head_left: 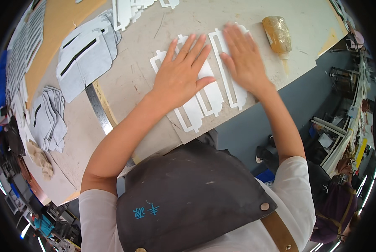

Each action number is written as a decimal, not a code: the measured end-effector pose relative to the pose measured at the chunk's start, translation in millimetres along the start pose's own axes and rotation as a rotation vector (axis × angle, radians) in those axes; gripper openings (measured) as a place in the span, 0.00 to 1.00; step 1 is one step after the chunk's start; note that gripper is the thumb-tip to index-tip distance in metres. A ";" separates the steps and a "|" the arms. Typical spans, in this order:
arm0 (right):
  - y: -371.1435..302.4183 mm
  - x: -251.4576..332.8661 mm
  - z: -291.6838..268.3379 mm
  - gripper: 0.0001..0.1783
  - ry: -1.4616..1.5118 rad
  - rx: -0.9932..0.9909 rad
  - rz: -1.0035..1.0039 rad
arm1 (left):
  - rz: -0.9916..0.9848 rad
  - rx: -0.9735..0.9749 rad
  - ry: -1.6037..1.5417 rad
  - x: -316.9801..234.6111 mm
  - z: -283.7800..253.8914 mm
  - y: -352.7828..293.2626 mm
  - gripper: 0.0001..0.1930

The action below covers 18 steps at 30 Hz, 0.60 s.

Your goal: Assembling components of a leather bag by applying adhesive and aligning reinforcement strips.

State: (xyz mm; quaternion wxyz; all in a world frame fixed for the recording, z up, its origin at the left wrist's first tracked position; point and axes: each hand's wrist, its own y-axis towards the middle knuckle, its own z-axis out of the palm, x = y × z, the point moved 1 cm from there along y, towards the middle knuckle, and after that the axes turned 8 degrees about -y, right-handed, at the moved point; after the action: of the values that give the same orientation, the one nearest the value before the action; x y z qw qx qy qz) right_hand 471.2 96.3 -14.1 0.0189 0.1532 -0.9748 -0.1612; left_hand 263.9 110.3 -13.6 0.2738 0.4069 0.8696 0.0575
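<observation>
Three thin white cut-out pieces with long slots and notched edges lie side by side on the worktable. My left hand (180,77) rests with fingers spread across the left white piece (191,112) and the middle white piece (213,95). Over the upper part of the right white piece (237,93) lies my right hand (246,63), its fingers stretched out and thumb apart, slightly blurred. Both hands are open and hide parts of the pieces. To the right of my right hand, a yellowish bottle (277,34) lies on its side.
Grey fabric panels with black slits (89,52) are stacked at left, with a smaller grey stack (49,119) nearer. A metal strip (99,110) crosses the worktable (139,90). More white cut-outs (127,11) lie at the far edge. A dark apron (188,193) covers my front.
</observation>
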 end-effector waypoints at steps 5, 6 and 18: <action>-4.6 -6.9 9.4 0.30 0.035 0.078 -0.014 | -0.010 0.132 0.015 4.4 5.0 -4.2 0.36; -5.7 -12.2 4.5 0.30 0.200 0.048 0.047 | -0.002 0.131 0.013 -0.2 3.1 -4.9 0.36; -21.3 -11.2 -4.7 0.28 0.113 0.019 -0.006 | 0.211 0.379 -0.113 -62.6 12.6 -53.3 0.42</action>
State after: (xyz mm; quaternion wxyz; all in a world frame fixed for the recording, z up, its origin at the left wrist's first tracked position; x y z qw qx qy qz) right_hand 488.5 79.1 -16.3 0.0722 0.1653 -0.9731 -0.1430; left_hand 266.9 27.2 -14.6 0.2332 0.5425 0.8007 -0.1015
